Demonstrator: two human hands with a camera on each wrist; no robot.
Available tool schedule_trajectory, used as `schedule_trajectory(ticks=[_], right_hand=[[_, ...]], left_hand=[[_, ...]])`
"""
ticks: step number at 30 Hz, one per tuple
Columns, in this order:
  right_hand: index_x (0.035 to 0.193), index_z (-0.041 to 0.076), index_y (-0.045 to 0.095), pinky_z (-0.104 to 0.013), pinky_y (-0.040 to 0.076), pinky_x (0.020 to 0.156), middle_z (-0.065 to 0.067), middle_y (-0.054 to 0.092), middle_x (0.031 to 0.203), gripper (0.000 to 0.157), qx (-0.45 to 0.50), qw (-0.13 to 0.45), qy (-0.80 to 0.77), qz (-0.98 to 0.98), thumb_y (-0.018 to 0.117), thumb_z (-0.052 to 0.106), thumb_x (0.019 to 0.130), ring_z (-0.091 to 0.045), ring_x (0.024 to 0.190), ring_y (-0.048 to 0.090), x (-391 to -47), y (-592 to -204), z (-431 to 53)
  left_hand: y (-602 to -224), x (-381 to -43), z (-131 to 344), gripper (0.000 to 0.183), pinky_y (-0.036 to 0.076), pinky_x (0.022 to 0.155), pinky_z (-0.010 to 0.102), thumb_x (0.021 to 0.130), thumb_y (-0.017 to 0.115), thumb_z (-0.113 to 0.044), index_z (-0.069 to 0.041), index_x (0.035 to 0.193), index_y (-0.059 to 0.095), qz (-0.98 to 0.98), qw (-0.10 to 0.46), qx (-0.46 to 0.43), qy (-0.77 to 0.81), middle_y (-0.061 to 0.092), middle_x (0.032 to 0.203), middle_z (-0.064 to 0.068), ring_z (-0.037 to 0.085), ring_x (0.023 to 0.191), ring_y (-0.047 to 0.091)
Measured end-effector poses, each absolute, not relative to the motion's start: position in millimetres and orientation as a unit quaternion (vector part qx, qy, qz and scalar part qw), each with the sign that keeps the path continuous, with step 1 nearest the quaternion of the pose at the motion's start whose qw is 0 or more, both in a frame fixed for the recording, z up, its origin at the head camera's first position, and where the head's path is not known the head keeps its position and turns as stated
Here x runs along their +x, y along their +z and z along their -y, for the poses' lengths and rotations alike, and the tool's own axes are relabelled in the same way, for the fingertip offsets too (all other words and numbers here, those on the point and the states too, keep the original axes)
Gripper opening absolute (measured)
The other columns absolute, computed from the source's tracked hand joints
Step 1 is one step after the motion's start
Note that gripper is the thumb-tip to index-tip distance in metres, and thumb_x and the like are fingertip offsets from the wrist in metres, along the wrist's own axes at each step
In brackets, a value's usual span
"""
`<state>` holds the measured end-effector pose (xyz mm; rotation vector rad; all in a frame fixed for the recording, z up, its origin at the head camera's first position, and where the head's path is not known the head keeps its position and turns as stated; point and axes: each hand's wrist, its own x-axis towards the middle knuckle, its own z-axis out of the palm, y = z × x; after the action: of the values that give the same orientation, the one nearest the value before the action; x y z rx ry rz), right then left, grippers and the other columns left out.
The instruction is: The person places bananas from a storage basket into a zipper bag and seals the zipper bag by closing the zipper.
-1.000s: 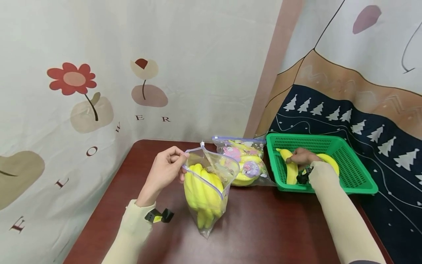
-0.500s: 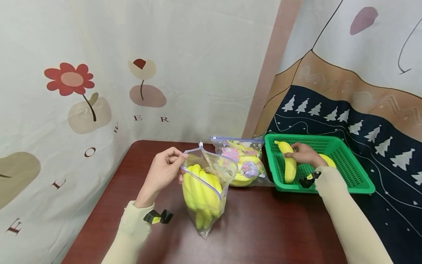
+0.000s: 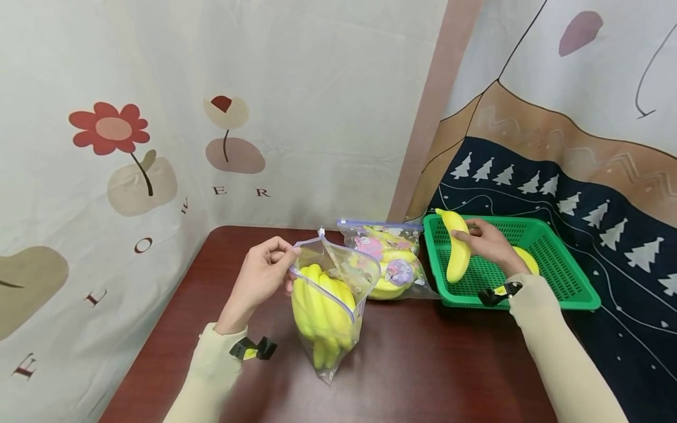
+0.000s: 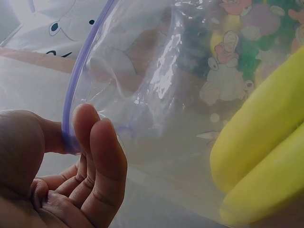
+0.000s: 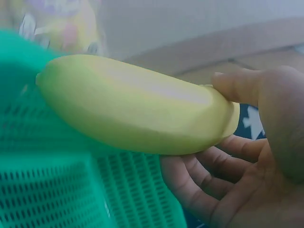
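Note:
My left hand [image 3: 261,273] pinches the purple-edged rim of a clear zip bag [image 3: 351,346], whose mouth gapes at the top. Several yellow bananas [image 3: 322,305] fill that bag; two show through its plastic in the left wrist view. Over the left part of a green basket [image 3: 571,282], my right hand [image 3: 489,244] grips a single banana [image 3: 457,249] between thumb and fingers. In the right wrist view this banana [image 5: 137,107] lies across the fingers above the basket's mesh. Another banana [image 3: 526,259] is in the basket, partly hidden behind my right hand and wrist.
Behind the held bag lies a second zip bag [image 3: 394,264] with printed cartoon figures and bananas inside, beside the basket. All stand on a dark red-brown table [image 3: 412,364]. A printed curtain [image 3: 317,117] hangs along the table's back and sides.
The right hand has lifted the banana from the basket's floor, its top now above the rim. My left hand keeps its hold on the bag's rim.

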<state>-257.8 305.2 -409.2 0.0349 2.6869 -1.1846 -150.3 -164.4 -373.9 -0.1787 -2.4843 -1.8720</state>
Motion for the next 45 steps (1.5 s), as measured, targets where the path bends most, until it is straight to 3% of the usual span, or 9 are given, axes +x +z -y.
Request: schedule_trajectory(ticks=[18,28,34,41,45], right_hand=[[0.148,0.007,0.043,-0.028,0.063,0.078,-0.022,0.064,0.133,0.064,-0.035,0.054,-0.473,-0.879,0.068,0.041,0.099,-0.02,0.095,0.072,-233,-363,-248],[0.143,0.012,0.047,-0.04,0.063,0.088,-0.017,0.066,0.131,0.061,-0.091,0.037,-0.481,-0.871,0.072,0.041,0.095,-0.028,0.107,0.07,-213,-327,-211],[0.139,0.015,0.052,-0.03,0.062,0.087,-0.011,0.067,0.128,0.058,-0.123,0.014,-0.493,-0.861,0.075,0.043,0.093,-0.027,0.111,0.067,-205,-311,-191],[0.137,0.012,0.054,-0.023,0.061,0.081,-0.011,0.07,0.122,0.052,-0.182,-0.012,-0.5,-0.847,0.074,0.033,0.095,-0.024,0.104,0.069,-198,-300,-169],[0.136,0.013,0.055,-0.025,0.061,0.083,-0.01,0.069,0.119,0.048,-0.205,-0.008,-0.497,-0.843,0.074,0.032,0.096,-0.024,0.099,0.07,-193,-298,-155]], left_hand=[[-373,-147,165,0.026,0.057,0.047,0.037,0.101,0.066,-0.019,0.006,0.097,0.059,0.796,0.013,-0.057,-0.603,0.062,0.059,0.006,0.022,0.043,0.06],[-372,-147,164,0.028,0.058,0.048,0.038,0.099,0.069,-0.025,0.001,0.096,0.059,0.802,0.007,-0.057,-0.595,0.064,0.061,0.008,0.031,0.047,0.063],[-372,-147,164,0.022,0.058,0.05,0.037,0.1,0.067,-0.018,0.002,0.098,0.059,0.794,-0.004,-0.061,-0.605,0.064,0.063,0.008,0.035,0.05,0.064],[-371,-146,165,0.021,0.06,0.054,0.038,0.1,0.066,-0.017,0.0,0.107,0.056,0.782,-0.018,-0.053,-0.62,0.065,0.066,0.002,0.018,0.049,0.062],[-370,-145,165,0.023,0.061,0.055,0.042,0.1,0.067,-0.019,-0.001,0.11,0.055,0.784,-0.019,-0.048,-0.619,0.066,0.067,0.002,0.017,0.05,0.062]])
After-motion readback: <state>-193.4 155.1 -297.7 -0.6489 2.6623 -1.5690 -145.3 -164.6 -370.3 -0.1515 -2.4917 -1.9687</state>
